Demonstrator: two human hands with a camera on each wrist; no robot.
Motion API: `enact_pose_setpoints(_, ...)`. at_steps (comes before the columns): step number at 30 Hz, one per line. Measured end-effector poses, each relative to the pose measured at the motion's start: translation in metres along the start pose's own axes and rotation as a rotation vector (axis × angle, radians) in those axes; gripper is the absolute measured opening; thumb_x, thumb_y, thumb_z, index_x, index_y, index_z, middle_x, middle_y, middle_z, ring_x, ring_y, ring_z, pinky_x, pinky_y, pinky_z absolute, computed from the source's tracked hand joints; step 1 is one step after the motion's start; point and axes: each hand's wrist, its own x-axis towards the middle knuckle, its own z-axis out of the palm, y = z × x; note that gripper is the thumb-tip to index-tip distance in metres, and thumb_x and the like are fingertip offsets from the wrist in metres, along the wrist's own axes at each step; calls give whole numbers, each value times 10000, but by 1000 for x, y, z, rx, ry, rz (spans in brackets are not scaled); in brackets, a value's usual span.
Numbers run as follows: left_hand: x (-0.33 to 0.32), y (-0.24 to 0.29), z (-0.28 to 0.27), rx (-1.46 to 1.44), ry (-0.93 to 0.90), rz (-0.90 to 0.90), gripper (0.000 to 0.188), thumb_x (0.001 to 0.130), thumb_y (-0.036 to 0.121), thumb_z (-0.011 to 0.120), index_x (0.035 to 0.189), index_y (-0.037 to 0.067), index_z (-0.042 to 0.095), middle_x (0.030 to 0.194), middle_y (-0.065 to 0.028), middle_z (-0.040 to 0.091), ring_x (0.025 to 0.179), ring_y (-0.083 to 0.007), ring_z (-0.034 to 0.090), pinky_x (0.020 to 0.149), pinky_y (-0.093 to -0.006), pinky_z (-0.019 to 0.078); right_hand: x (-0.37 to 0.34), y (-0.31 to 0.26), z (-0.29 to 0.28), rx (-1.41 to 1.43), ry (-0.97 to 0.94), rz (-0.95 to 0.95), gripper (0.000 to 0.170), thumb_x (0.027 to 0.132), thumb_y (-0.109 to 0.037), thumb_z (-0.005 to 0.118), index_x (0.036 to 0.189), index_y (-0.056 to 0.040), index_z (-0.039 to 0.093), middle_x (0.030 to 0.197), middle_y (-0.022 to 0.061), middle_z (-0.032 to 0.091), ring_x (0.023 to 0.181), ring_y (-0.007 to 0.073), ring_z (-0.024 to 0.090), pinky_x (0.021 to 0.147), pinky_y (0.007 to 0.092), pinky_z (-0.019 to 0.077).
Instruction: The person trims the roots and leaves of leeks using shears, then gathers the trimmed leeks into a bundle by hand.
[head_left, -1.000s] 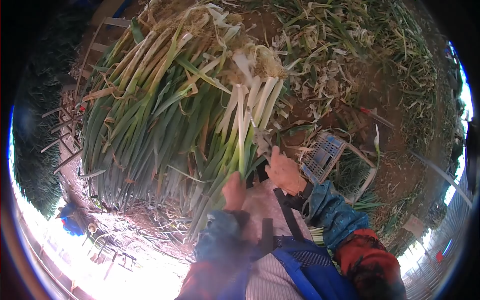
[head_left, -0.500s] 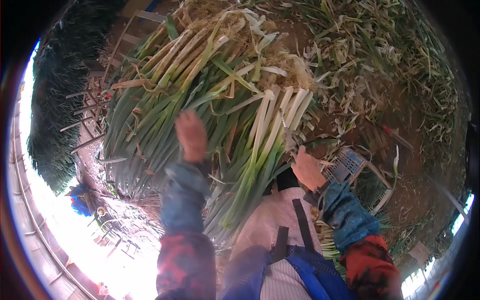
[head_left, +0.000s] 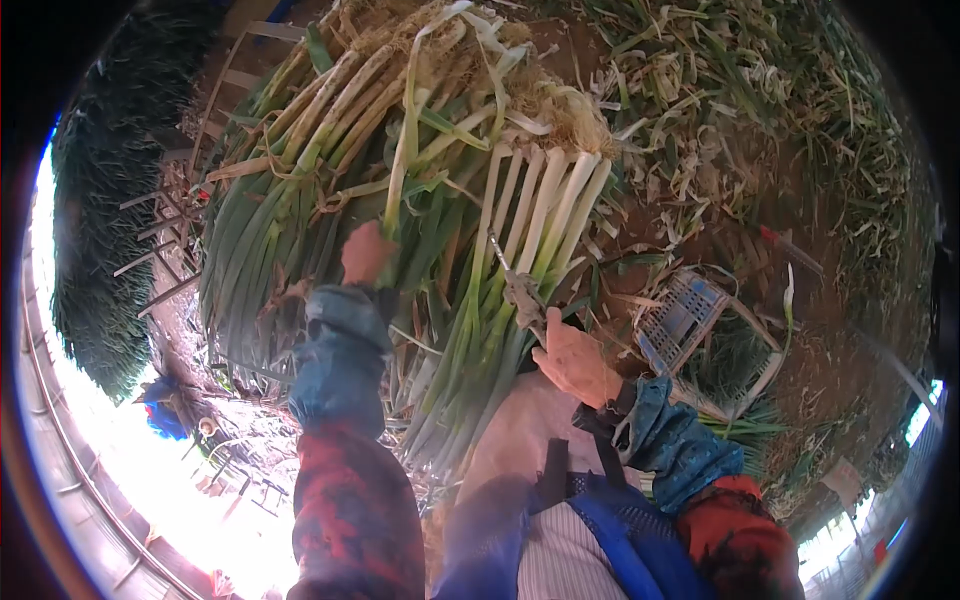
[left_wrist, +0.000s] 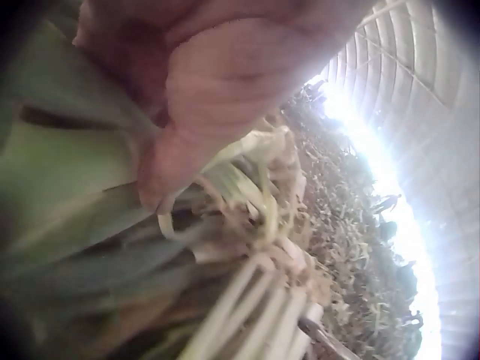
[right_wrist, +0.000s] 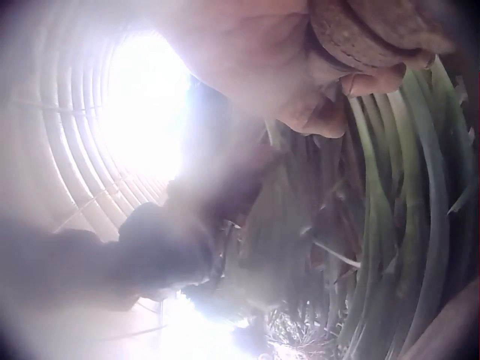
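My left hand [head_left: 368,255] grips the leafy part of a leek [head_left: 403,165] at the middle of the large leek pile [head_left: 270,225]. In the left wrist view, the thumb and fingers [left_wrist: 169,161] pinch broad green leaves. My right hand [head_left: 580,365] is curled round the wrapped handle of a thin metal tool [head_left: 522,295], whose tip lies over a row of leeks with pale peeled stems [head_left: 540,205]. The right wrist view has the right hand [right_wrist: 300,90] close above green leaves [right_wrist: 409,195]. The roots of the leeks point away from me.
A blue and white crate [head_left: 685,320] holding greens stands to the right. A red-handled tool [head_left: 790,248] lies on the soil beyond it. Leaf scraps [head_left: 740,90] cover the ground at the upper right; a metal frame [head_left: 165,235] stands at the left.
My left hand has moved from the pale-stemmed leeks to the pile on the left and taken hold of a leek. The right hand's tool has swung left over the pale stems.
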Motion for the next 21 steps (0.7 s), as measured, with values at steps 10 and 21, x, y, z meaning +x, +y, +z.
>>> enact_pose_setpoints(10,-94,62,90,-528,-94,-239,435,640,272,769,831,-38,531,789,-232,594,800,-378,595,695,-431,437,-13,-32,13,24,-35,-97,452,776,-188,601,1071,49,355,706,196,559,619,384,591,519,462,472)
enact_pose_setpoints(21,-137,28,125,-653,-140,-131,336,693,246,663,878,-18,570,820,-219,604,800,-380,592,692,-438,445,28,-38,7,1,-39,-35,331,782,-143,550,997,37,374,697,227,578,639,413,602,556,471,490)
